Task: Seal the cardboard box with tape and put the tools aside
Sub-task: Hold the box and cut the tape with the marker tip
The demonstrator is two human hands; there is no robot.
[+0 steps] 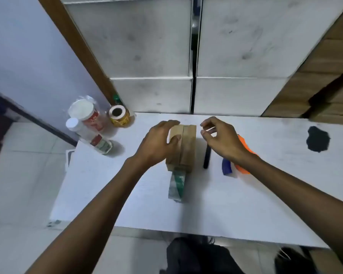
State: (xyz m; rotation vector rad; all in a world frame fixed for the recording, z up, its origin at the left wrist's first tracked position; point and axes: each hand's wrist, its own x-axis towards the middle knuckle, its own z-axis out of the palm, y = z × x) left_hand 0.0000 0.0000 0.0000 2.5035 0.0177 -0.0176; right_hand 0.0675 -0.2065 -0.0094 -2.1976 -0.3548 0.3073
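A small brown cardboard box (187, 147) lies in the middle of the white table (246, 194), its two top flaps meeting in a lengthwise seam. My left hand (156, 143) grips the box's left side, thumb on top. A green-and-white tape roll (176, 184) stands on edge against the box's near end. My right hand (222, 139) hovers just right of the box with fingers curled and apart, holding nothing I can see. Under it lie a black pen-like stick (207, 158) and an orange-and-blue tool (227, 167), partly hidden by my wrist.
At the table's far left stand two white-capped plastic jars (91, 131) and a yellow label roll (119, 115). A black stain (317, 138) marks the far right. White cabinets (151, 56) rise right behind the table. The near edge runs just above my knees.
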